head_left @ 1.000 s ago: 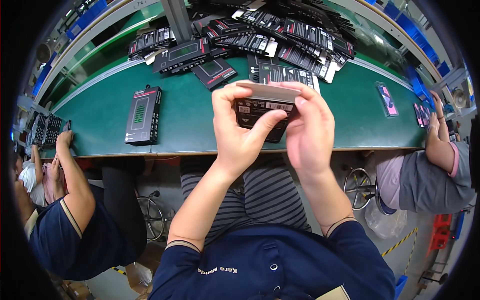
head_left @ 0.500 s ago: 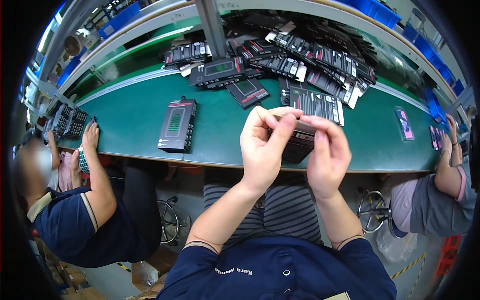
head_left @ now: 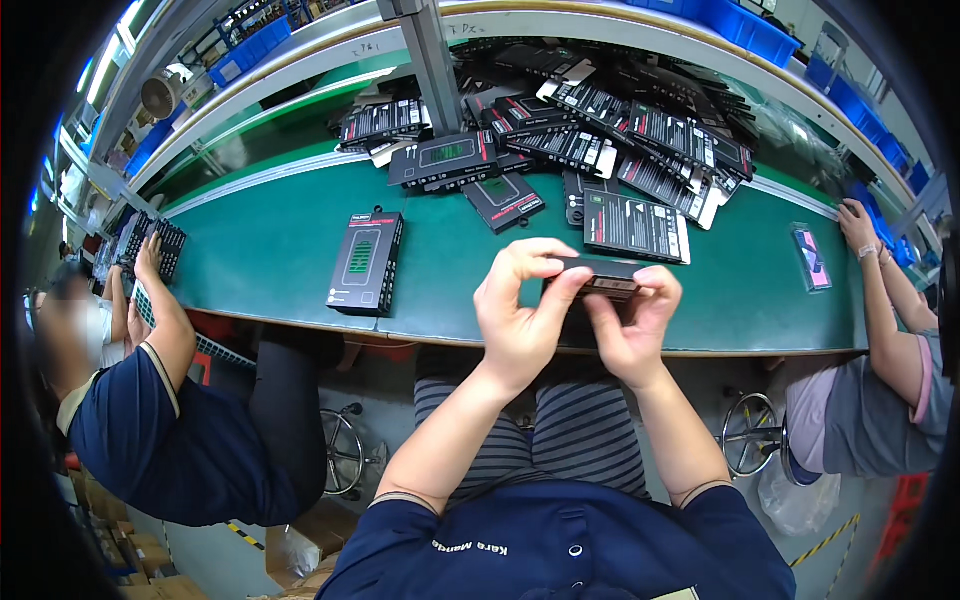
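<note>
A small black cardboard box (head_left: 606, 269) is held between my two hands above the front edge of the green table, its narrow end facing me. My left hand (head_left: 525, 315) pinches its left corner with thumb and fingers. At the right corner, my right hand (head_left: 634, 322) grips it the same way, thumb beneath the end. Most of the box is hidden behind my hands. Just beyond it lies a flat black carton (head_left: 636, 224) with white print. To the left, another black box (head_left: 366, 262) with a green battery picture rests on the table.
A heap of flat black cartons (head_left: 650, 130) covers the back of the green table (head_left: 250, 230), around a metal post (head_left: 432, 75). A clear pack (head_left: 811, 258) lies at right. Co-workers sit at left (head_left: 170, 430) and right (head_left: 870, 400).
The box end has turned more level, and my right hand has shifted left and lower, its thumb now under the end. The co-worker at right has reached farther over the table.
</note>
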`<action>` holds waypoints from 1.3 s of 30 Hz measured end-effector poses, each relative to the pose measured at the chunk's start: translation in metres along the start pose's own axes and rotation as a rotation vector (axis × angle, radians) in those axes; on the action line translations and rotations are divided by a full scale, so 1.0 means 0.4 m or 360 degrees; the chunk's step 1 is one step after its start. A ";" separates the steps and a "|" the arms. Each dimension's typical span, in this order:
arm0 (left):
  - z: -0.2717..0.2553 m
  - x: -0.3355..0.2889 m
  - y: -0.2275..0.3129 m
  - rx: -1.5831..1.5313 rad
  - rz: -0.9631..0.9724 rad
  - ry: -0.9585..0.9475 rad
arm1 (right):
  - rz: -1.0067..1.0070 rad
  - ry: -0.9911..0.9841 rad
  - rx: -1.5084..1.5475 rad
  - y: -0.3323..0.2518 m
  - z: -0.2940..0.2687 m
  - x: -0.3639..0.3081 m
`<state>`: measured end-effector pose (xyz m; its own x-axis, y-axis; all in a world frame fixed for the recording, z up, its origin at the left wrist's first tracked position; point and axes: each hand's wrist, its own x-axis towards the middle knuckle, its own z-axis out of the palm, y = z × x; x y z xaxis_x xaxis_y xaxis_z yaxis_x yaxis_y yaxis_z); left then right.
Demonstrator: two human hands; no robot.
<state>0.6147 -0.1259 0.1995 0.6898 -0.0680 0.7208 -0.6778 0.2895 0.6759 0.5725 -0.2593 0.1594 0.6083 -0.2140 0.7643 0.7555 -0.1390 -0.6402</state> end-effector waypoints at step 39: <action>-0.427 0.150 -0.050 0.2569 -0.0791 -0.0394 | 0.0750 -0.0195 -0.2696 -0.016 -0.760 0.061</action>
<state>0.7130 0.0274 0.2031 0.9511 -0.0269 0.3078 -0.0832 -0.9817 0.1715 0.5085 -0.5577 0.1589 0.7535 -0.4719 0.4577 -0.4857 -0.8688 -0.0962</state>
